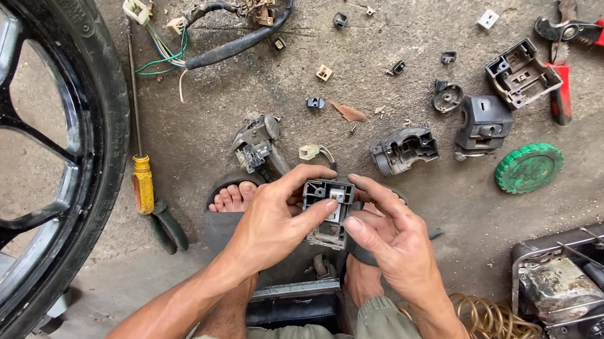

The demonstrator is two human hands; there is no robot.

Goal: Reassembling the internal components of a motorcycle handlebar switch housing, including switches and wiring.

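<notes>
A small dark plastic switch housing (327,212) with a pale insert near its top sits between both of my hands, above my feet. My left hand (273,219) grips its left side, thumb pressed on its face. My right hand (389,236) holds the right side, thumb against the lower front. Loose switch parts lie on the concrete floor (424,24) beyond: a grey housing half (404,149), a black cover (485,122), an open black housing (522,73) and a broken piece (255,145).
A motorcycle wheel (25,138) fills the left. A yellow-handled screwdriver (139,151) and pliers (168,226) lie beside it. A cable harness (238,30) lies at the top, red-handled cutters (585,50) at top right, a green round cap (529,167), and a cluttered tool box (583,292) on the right.
</notes>
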